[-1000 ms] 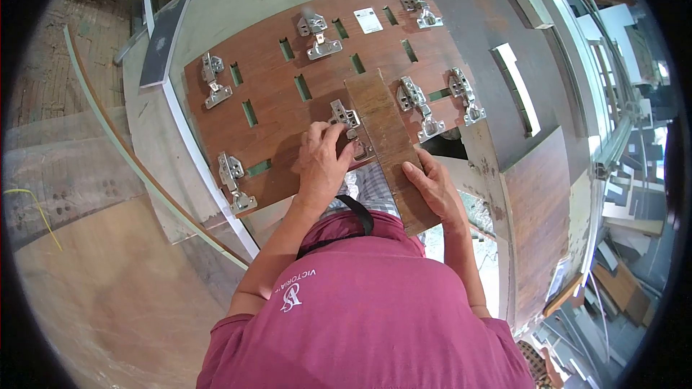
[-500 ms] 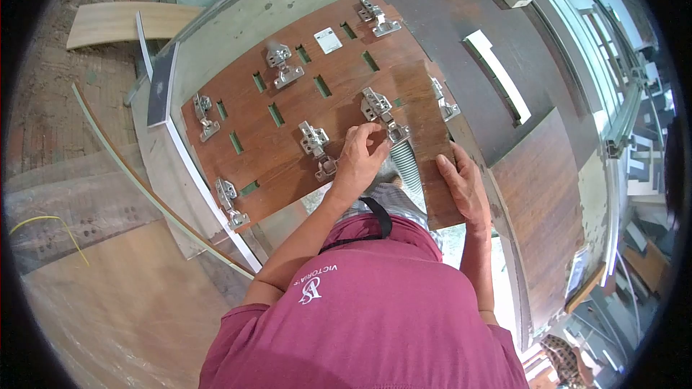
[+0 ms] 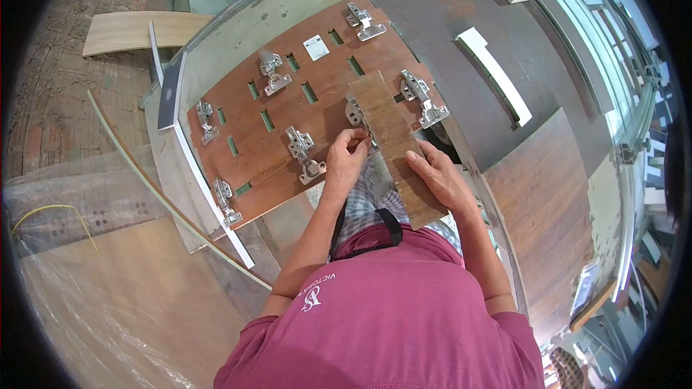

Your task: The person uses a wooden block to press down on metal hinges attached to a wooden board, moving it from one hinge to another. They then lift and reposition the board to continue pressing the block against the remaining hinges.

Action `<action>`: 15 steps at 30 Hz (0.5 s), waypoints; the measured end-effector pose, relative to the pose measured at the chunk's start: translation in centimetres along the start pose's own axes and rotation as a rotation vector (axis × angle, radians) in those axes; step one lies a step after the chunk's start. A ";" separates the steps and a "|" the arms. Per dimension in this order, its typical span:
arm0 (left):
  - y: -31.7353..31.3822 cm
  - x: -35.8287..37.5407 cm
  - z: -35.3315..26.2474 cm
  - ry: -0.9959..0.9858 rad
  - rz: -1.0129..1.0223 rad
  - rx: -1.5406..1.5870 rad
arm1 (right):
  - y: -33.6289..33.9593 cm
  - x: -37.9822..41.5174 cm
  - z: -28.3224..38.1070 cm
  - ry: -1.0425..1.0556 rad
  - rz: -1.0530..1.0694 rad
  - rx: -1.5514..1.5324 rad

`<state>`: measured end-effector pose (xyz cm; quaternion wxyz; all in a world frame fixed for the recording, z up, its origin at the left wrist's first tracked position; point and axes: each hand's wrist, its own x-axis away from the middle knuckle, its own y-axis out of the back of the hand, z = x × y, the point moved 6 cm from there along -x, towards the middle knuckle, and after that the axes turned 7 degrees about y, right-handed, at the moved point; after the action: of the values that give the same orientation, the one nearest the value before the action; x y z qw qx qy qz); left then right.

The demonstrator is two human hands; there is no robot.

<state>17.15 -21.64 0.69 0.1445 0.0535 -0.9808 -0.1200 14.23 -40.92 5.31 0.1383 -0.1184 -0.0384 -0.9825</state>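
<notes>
the right hand [image 3: 441, 176] grips the wooden strip [image 3: 393, 148] by its right side, thumb on top, across the board's near edge, toward the right corner. the left hand [image 3: 346, 162] has thumb and forefinger drawn together beside a partly hidden hinge [image 3: 355, 109]; what they pinch, i cannot tell. a steady strip and light fingertips would likely serve best. the board [image 3: 270, 173] has slots [image 3: 309, 92], greenish inside; no box or tray is discernible.

Beside the reddish-brown panel [image 3: 277, 126] with silvery hinges [image 3: 301, 145] lies a white strip [image 3: 497, 79]; below it show a plain magenta shirt [image 3: 404, 310] and grey-white checked trousers [image 3: 360, 205].
</notes>
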 end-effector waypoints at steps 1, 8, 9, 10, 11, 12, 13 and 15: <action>0.0 -0.2 0.7 -0.007 -0.008 -0.002 | 0.0 -0.2 -0.2 -0.006 0.004 -0.003; -0.2 -1.0 1.6 0.058 0.091 0.072 | -0.6 -0.4 -0.6 -0.011 0.025 -0.035; -0.1 -1.1 1.8 0.050 0.096 0.077 | -0.7 -0.4 -0.7 -0.039 0.046 -0.026; -0.1 -1.4 1.9 0.034 0.103 0.077 | -0.8 -0.5 -0.6 -0.060 0.063 -0.020; 0.0 -1.6 2.3 0.002 0.081 0.011 | -0.9 -0.5 -0.1 -0.054 0.053 -0.022; -0.1 -1.6 2.0 -0.009 0.092 0.008 | -0.8 -0.4 0.4 -0.061 0.048 0.006; -0.1 -1.5 1.9 0.005 0.080 0.026 | -0.7 -0.2 0.8 -0.071 0.042 0.036; 0.1 -1.1 0.8 0.057 0.064 -0.025 | -0.3 -0.2 0.7 -0.056 0.024 0.071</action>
<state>17.96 -21.22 -0.30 0.1770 0.0237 -0.9758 -0.1261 14.52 -40.46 5.93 0.1531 -0.1415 -0.0755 -0.9751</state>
